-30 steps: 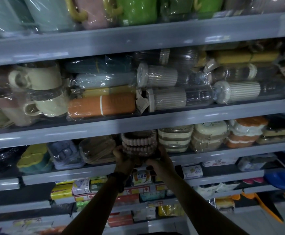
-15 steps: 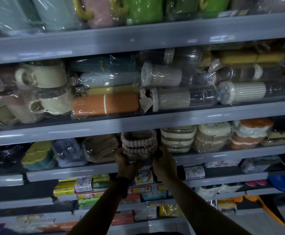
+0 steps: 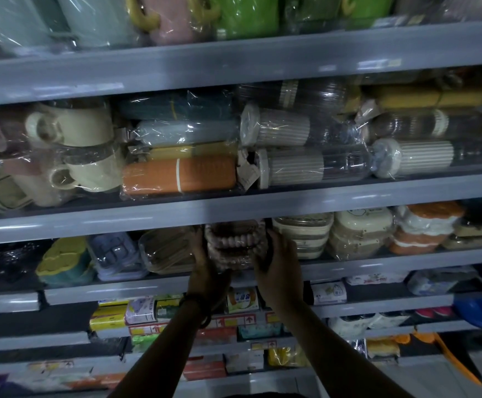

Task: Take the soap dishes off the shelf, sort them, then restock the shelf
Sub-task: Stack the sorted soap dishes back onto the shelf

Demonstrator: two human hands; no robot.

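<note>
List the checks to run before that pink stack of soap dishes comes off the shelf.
1. The left hand grips the pink stack on its left side: ok.
2. The right hand grips its right side: ok.
3. Stack's top clear of the upper shelf: cannot tell, the shelf's edge hides it.
4. The clear dish apart from the left hand: cannot tell, they overlap in view.
5. The cream striped stack apart from the right hand: cannot tell.
6. Plastic wrap binds the pink stack: cannot tell.
</note>
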